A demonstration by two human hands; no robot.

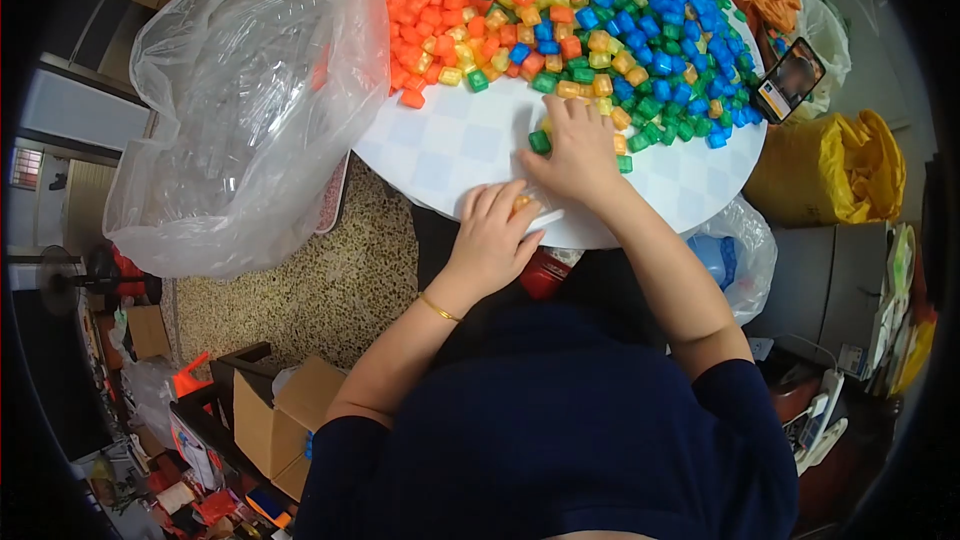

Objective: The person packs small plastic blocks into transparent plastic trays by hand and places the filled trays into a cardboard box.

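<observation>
A heap of small translucent plastic blocks in red, orange, yellow, green and blue (665, 60) covers the far part of the round table (420, 155). My right hand (578, 152) lies over the near edge of the heap, fingers stretched onto amber blocks (570, 90), thumb apart. A green block (540, 142) sits beside that thumb. At the table's near edge my left hand (492, 237) is curled round a clear plastic piece (546, 221), its full shape hidden. An amber block (521, 204) shows between the left fingers.
A large clear bag (345, 50) of transparent plastic pieces stands left of the table. A phone (792, 80) leans at the right rim, near a yellow sack (835, 170). A cardboard box (262, 425) is at lower left. Speckled floor (300, 310) shows below.
</observation>
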